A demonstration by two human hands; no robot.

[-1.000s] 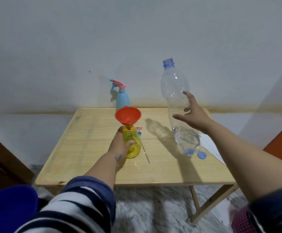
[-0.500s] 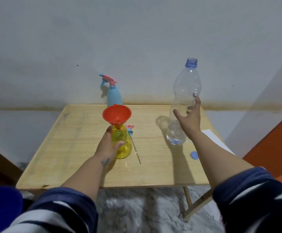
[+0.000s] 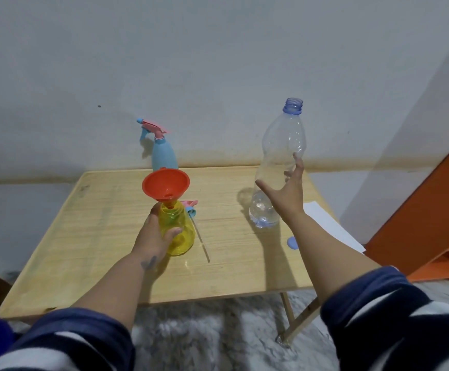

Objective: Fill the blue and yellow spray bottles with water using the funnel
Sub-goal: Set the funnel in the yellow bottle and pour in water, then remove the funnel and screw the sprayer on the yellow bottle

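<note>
A yellow spray bottle (image 3: 179, 234) stands uncapped on the wooden table (image 3: 97, 223), and an orange funnel (image 3: 166, 184) sits in its neck. My left hand (image 3: 152, 236) grips the yellow bottle's left side. Behind it, by the wall, the blue spray bottle (image 3: 164, 156) stands with its pink and blue sprayer on. A clear plastic water bottle (image 3: 282, 145) stands upright at the right, uncapped, with a little water at the bottom. My right hand (image 3: 287, 194) is spread just in front of it with straight fingers; I cannot tell whether it touches.
A loose sprayer head with its thin tube (image 3: 191, 207) lies right of the yellow bottle. A blue cap (image 3: 292, 242) lies near the table's right edge, beside a white sheet (image 3: 330, 226). An orange panel (image 3: 432, 210) leans at the far right. Grey fluffy rug lies below.
The clear bottle went from tilted in my right hand to standing upright on the table, and that hand's fingers have straightened. My left hand still grips the yellow bottle.
</note>
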